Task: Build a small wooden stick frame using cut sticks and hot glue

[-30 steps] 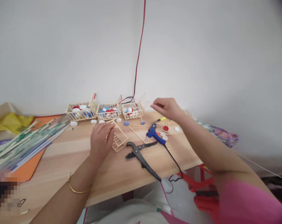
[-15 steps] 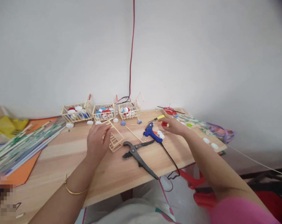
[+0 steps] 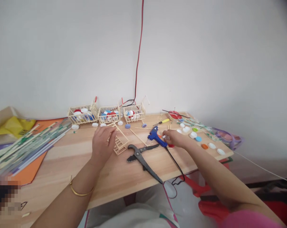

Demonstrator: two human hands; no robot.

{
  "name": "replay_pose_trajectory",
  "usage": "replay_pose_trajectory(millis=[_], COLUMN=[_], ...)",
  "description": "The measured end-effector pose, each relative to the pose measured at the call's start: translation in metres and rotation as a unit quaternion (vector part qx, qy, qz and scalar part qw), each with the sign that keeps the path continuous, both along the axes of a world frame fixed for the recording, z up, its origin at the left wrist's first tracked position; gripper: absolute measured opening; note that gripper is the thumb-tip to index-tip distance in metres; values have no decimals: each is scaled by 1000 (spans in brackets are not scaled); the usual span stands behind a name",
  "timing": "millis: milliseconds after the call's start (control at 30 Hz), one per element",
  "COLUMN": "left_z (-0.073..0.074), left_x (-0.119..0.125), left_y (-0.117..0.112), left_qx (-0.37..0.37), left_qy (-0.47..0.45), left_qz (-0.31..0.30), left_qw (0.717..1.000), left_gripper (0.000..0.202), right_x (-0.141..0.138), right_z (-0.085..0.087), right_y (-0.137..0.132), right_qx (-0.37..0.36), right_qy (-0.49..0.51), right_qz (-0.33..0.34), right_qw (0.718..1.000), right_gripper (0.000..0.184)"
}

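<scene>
My left hand [image 3: 103, 142] is closed on the upper end of a small frame of glued wooden sticks [image 3: 120, 146], which stands tilted on the table; the fingers hide part of it. To the right, my right hand [image 3: 175, 138] is lowered beside the blue glue gun [image 3: 157, 138], its fingertips pinched at a white bottle cap [image 3: 166, 137]. A red cap [image 3: 171, 146] shows just under that hand; I cannot tell if it is touched. Large dark pliers [image 3: 141, 157] lie between my hands, jaws toward the left.
Three stick carts [image 3: 83, 114] filled with bottle caps stand along the wall. A yellow-handled screwdriver [image 3: 164, 121], a red bowl [image 3: 175, 115] and loose caps [image 3: 204, 146] lie at the right. Bundled sticks [image 3: 36, 148] cover the left side. The glue gun's cord [image 3: 175, 161] hangs over the front edge.
My right hand has moved down and toward me, from near the screwdriver to the white caps beside the glue gun. My left hand stays at the stick frame. The view has shifted slightly.
</scene>
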State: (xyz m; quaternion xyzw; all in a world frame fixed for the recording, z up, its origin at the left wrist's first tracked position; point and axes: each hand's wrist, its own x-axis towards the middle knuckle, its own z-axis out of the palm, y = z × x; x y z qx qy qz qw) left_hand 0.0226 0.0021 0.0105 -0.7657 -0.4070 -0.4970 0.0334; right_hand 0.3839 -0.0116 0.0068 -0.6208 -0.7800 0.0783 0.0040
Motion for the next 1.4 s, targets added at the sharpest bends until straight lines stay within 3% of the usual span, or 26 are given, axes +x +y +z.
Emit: replay_pose_trajectory(millis=[333, 533, 633, 833, 933, 1000, 1100, 1167, 1233, 1300, 1400], left_z=[1, 3, 3, 2, 2, 2, 1, 1, 1, 1, 1], left_x=[-2, -2, -1, 1, 2, 2, 2, 2, 2, 1, -1], left_y=[0, 0, -1, -3, -4, -4, -4, -3, -3, -2, -2], left_qx=[-5, 2, -2, -3, -2, 2, 1, -1, 0, 4, 5], left_qy=[-3, -4, -3, 0, 1, 1, 2, 4, 3, 2, 4], left_qz=[4, 2, 0, -3, -7, -7, -8, -8, -6, -3, 3], left_qw=[1000, 1000, 1000, 1000, 1000, 1000, 1000, 1000, 1000, 1000, 1000], left_gripper=[13, 12, 12, 13, 13, 13, 13, 13, 13, 14, 13], right_x=[3, 16, 14, 5, 8, 9, -4, -26, -57, -90, -131], right_z=[3, 6, 2, -8, -4, 7, 38, 66, 91, 110, 121], right_y=[8, -17, -30, -39, -35, -28, -5, 15, 39, 63, 96], right_qx=[80, -3, -41, -21, 2, 30, 107, 210, 264, 270, 200], right_qy=[50, 59, 62, 52, 43, 38, 40, 46, 34, -22, -179], right_qz=[-47, -54, -39, -47, -47, -52, -29, 42, 110, 144, 136], right_qw=[994, 997, 996, 997, 998, 997, 993, 976, 958, 952, 954], right_gripper=[28, 25, 34, 26, 19, 14, 15, 17, 23, 25, 28])
